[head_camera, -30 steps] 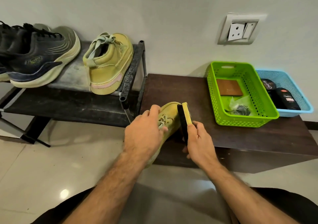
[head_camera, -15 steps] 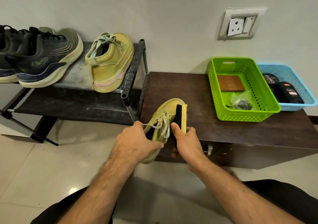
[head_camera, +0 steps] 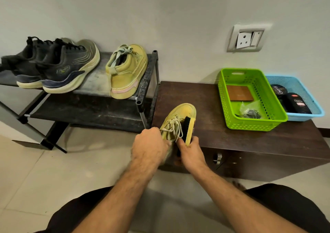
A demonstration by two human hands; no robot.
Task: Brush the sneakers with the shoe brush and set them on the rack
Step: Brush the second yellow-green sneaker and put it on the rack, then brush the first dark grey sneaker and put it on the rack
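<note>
A yellow sneaker [head_camera: 180,118] is held toe-away in front of the dark wooden bench [head_camera: 223,130]. My left hand [head_camera: 150,145] grips its heel end, hiding the back of the shoe. My right hand [head_camera: 189,152] grips a yellow-backed shoe brush [head_camera: 188,129], black bristles against the sneaker's right side beside the laces. The matching yellow sneaker [head_camera: 126,71] stands on the top shelf of the black rack [head_camera: 146,79], heel toward me. Two dark sneakers [head_camera: 59,66] stand at the rack's left.
A green basket [head_camera: 250,123] on the bench holds a brown block and a small plastic bag. Behind it a blue basket [head_camera: 316,111] holds dark polish containers. A wall socket [head_camera: 247,39] sits above. The floor is pale tile.
My left hand slid from the sneaker's top back to its heel, uncovering the laces. The brush in my right hand moved down along the shoe's right side.
</note>
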